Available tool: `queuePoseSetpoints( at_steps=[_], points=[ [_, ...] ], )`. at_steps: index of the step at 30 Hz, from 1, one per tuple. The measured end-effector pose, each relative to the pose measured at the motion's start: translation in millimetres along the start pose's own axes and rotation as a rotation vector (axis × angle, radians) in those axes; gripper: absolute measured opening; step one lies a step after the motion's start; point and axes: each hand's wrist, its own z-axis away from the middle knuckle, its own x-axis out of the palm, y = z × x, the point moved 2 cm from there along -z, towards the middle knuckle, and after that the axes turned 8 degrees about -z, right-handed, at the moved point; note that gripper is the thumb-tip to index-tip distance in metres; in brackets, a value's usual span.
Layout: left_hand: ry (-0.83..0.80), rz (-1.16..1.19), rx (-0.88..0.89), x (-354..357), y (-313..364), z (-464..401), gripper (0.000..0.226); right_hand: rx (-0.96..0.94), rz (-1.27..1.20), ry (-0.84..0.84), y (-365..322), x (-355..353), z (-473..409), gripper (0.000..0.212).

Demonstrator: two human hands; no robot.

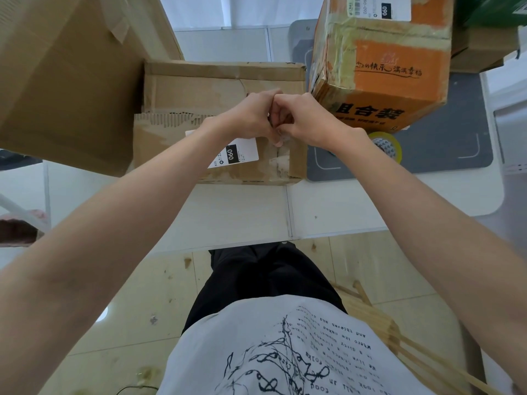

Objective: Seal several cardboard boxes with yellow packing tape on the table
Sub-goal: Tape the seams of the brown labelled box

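White table (342, 206), boxes crowding far edge.

A worn brown cardboard box (216, 89) is seen lying flat near the desk's front edge, its flaps closed, a torn corrugated strip exposed and a white label stuck on its near side. An orange printed box (382, 67), wrapped in old tape, is tilted just beside it towards the right edge. A yellow tape roll (386, 146) is seen lying before the orange box.

middle box (199, 89) | big box (65, 81) left | printed box (393, 72) right | tape roll (386, 146) beside
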Motion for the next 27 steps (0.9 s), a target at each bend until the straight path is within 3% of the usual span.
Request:
queuePoseSetpoints(
  at_steps=[16,27],
  points=[
    [0.034,-0.028,0.011,5,-1,0,0.062,0.005,0.028,-0.031,-3,-3,4,0.017],
    [0.017,-0.041,0.005,3,0,1,0.062,-0.120,0.173,0.013,-7,1,15,0.012]
  ],
)
